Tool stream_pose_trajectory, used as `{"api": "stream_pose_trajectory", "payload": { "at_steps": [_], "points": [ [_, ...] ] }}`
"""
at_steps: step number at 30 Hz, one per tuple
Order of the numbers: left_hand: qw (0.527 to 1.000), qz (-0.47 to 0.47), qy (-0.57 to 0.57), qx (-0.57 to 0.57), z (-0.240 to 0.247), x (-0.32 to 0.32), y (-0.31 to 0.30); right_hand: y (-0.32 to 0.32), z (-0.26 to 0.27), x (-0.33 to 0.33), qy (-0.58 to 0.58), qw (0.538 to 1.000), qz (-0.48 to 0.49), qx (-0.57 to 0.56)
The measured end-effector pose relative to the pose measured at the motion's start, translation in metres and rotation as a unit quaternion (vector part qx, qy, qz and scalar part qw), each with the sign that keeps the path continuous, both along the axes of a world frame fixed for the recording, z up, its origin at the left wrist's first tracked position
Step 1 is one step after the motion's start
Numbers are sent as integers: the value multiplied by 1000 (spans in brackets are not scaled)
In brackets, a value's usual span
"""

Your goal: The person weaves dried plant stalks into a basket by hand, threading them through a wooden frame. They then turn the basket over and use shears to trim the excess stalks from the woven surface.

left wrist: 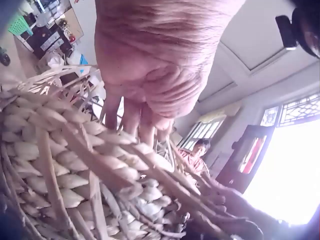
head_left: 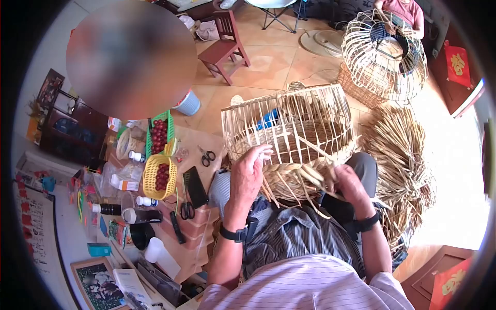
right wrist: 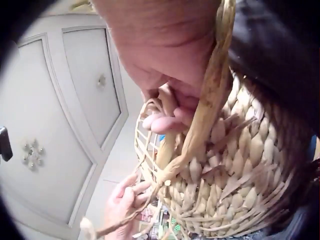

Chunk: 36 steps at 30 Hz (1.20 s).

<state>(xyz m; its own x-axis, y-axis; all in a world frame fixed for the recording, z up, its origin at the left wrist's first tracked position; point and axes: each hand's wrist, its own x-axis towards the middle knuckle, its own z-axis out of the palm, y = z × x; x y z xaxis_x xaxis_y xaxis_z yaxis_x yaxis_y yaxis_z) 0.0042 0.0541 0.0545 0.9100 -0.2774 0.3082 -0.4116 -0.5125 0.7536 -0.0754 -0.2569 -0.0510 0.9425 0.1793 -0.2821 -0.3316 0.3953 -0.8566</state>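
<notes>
A half-woven basket (head_left: 281,135) lies across the person's lap, its thin ribs bare on the far side and thick braided straw (right wrist: 240,165) on the near side. My left hand (head_left: 247,174) rests at the basket's left, its fingers (left wrist: 131,119) reaching over the woven edge among the ribs. At the right of the braid, my right hand (head_left: 351,185) pinches a dried straw strand (right wrist: 197,122) between thumb and fingers. Loose strand ends (head_left: 274,188) hang off the weave toward the lap. A blue item (head_left: 267,119) shows through the ribs.
Bundled straw (head_left: 400,170) lies on the floor at the right. Left, a table (head_left: 204,227) bears scissors (head_left: 187,207), a phone (head_left: 196,187) and a yellow fruit basket (head_left: 150,178). Beyond, another person (head_left: 408,13) handles a large rib frame (head_left: 356,49); a red chair (head_left: 225,49) stands behind.
</notes>
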Motion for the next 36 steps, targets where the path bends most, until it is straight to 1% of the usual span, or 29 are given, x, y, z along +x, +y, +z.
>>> {"api": "stream_pose_trajectory", "payload": {
  "at_steps": [1, 3, 4, 5, 7, 8, 9, 10, 11, 12, 14, 15, 16, 17, 19, 20, 21, 23, 24, 25, 27, 29, 30, 31, 32, 33, 34, 35, 36],
  "points": [
    [1000, -6, -5, -3, 7, -4, -2, 13, 16, -5, -4, 999, 9, -37],
    [997, -56, -37, 48, -4, -11, -18, 24, 37, -6, 7, 992, 60, -110],
    [991, -87, -26, 97, -13, -13, -23, 20, 23, -6, 10, 994, 55, -97],
    [986, -106, -12, 130, -34, -14, -31, 15, 5, -5, -12, 998, 11, -61],
    [986, -108, -16, 123, -25, -17, -38, -1, 19, -4, -22, 996, -60, 65],
    [988, -102, 21, 111, -22, -15, -37, -8, 23, -4, 6, 967, -129, 218],
    [989, -96, 57, 99, -19, -11, -37, -14, 21, 0, -55, 974, -125, 181],
    [988, -90, 94, 85, -18, -8, -36, -23, 22, -1, -53, 968, -150, 194],
    [987, -106, 75, 90, -17, -3, -34, -30, 22, -1, -52, 961, -174, 208],
    [986, -122, 56, 96, -15, 1, -32, -30, 20, -6, 26, 924, -264, 275],
    [979, -156, 22, 127, -10, 6, -30, -24, 15, -21, 23, 969, -204, 141],
    [979, -156, 31, 127, -8, 7, -31, -18, 13, -29, 21, 982, -173, 74],
    [979, -155, 40, 127, -6, 7, -34, -11, 20, -39, -11, 996, -85, -27],
    [978, -156, 50, 129, -6, 6, -35, -1, 27, -45, 17, 984, -13, -176],
    [978, -162, 39, 125, -14, 8, -37, 23, 69, -51, 34, 967, 103, -232],
    [979, -163, 32, 121, -19, 11, -38, 30, 56, -51, -84, 922, 92, -367],
    [977, -174, 32, 119, -22, 14, -36, 24, 55, -50, -161, 878, 64, -446],
    [973, -198, 32, 116, -24, 22, -28, 2, 59, -44, -305, 754, 3, -582],
    [970, -210, 32, 119, -21, 21, -26, -9, 75, -40, -250, 806, -7, -537],
    [969, -210, 31, 123, -20, 20, -26, -20, 70, -33, -243, 774, 30, -584],
    [970, -206, 15, 127, -22, 22, -29, -26, 57, -25, -301, 756, 10, -582],
    [973, -183, 63, 126, -21, 19, -30, -29, 69, -35, -205, 838, 39, -505],
    [970, -192, 66, 131, -19, 16, -30, -22, 78, -35, -168, 874, 57, -453],
    [969, -208, 16, 133, -31, 15, -30, -17, 90, -40, -162, 886, 77, -428],
    [971, -213, 12, 111, -26, 8, -31, -18, 90, -48, -111, 906, 97, -397],
    [966, -223, 29, 128, -36, 7, -29, -22, 89, -54, -49, 932, 117, -340],
    [965, -222, 13, 139, -38, 3, -32, -26, 92, -60, -25, 956, 136, -259],
    [962, -218, 42, 158, -26, -1, -33, -24, 110, -65, -7, 966, 122, -228],
    [961, -218, 40, 166, -25, -1, -32, -22, 120, -67, -32, 976, 101, -188]
  ]
}}
